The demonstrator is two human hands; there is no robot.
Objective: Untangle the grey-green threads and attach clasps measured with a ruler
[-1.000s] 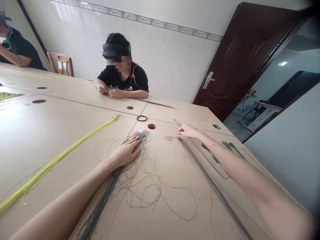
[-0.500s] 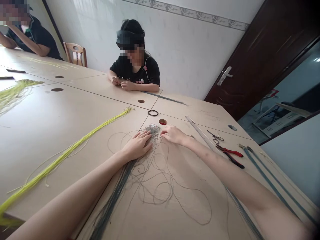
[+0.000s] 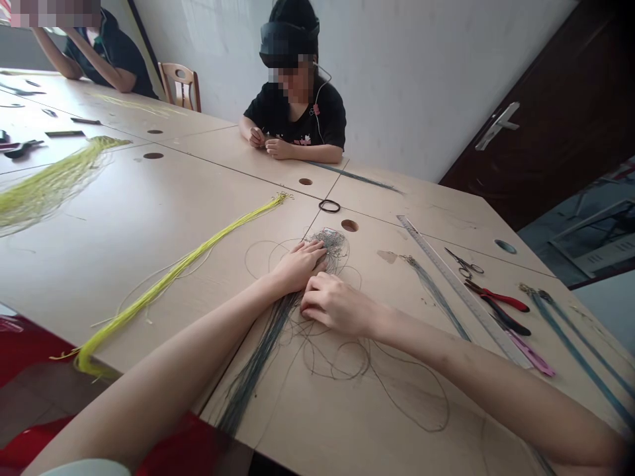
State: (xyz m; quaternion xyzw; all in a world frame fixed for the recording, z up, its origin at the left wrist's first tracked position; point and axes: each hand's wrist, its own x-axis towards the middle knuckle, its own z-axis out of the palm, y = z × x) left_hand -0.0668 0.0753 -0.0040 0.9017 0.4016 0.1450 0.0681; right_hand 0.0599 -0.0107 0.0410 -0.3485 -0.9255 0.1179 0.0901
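Note:
My left hand point(image 3: 300, 266) lies palm down with its fingers stretched out over a bundle of thin blue-grey cords point(image 3: 253, 367). Just beyond its fingertips is the cords' tangled end point(image 3: 331, 244). Close beside it, my right hand point(image 3: 340, 304) has its fingers curled in over the strands; whatever they pinch is hidden. Loose loops of thin cord point(image 3: 342, 377) spread over the table below my right hand.
Left of my hands lies a yellow cord bundle point(image 3: 198, 254). A black ring point(image 3: 329, 206) is beyond them. To the right are a ruler point(image 3: 446, 271), scissors point(image 3: 464, 262), red-and-black pliers point(image 3: 501, 304) and more blue-grey cords point(image 3: 441, 291). Across the table sits a person point(image 3: 297, 125) wearing a headset.
My right hand has come back from beside the tangled end toward me, to just below my left hand. My left hand keeps its place on the cords. The camera view has shifted.

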